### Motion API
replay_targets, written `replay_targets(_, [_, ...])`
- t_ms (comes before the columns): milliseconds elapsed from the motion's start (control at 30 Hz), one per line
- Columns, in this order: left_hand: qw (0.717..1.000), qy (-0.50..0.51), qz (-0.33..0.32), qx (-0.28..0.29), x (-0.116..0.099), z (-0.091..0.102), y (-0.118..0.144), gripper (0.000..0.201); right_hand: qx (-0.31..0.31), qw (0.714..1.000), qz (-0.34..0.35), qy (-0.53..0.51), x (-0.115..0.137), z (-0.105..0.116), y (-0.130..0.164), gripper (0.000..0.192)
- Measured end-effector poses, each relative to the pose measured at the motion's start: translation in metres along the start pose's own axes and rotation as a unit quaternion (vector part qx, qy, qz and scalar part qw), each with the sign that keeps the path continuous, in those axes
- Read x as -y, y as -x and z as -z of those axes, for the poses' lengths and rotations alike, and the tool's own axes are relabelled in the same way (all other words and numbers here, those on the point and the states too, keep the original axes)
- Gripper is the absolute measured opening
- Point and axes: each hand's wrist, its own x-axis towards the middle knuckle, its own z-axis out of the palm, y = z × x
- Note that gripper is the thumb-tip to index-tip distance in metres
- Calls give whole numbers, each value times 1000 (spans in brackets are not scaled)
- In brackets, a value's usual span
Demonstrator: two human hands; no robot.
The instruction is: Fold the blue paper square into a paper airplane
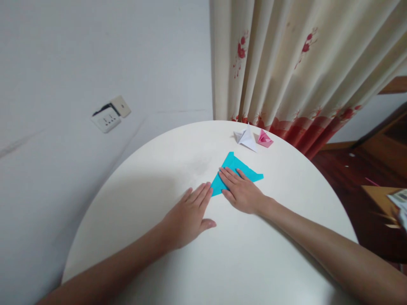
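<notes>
A folded sheet of turquoise paper lies flat on the round white table, roughly triangular with its narrow end toward the left front. My right hand rests on top of it, fingers stretched out flat, covering its middle and near side. At the paper's left corner, my left hand lies with fingers extended and thumb apart, its fingertips at the edge of the paper. Neither hand grips anything.
Near the table's far edge stand a white folded paper piece and a smaller pink folded paper piece. Beyond them hangs a cream curtain with red flowers. A wall with a socket borders the table at left.
</notes>
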Motion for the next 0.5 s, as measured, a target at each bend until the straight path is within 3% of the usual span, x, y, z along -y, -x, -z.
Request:
replay_targets(167, [997,-25,76,-7,-2,-1,22,88,5,1000,-2,6,1,0,0,63])
replay_targets(300, [988,-43,145,-33,2,-1,13,72,10,1000,-6,8,1,-1,0,64])
replay_targets(400, [992,-13,107,-70,2,1,-4,66,9,1000,-5,11,0,-2,0,64])
replay_targets(500, [998,21,42,-45,-4,0,-14,69,2,1000,-6,14,0,-4,0,63])
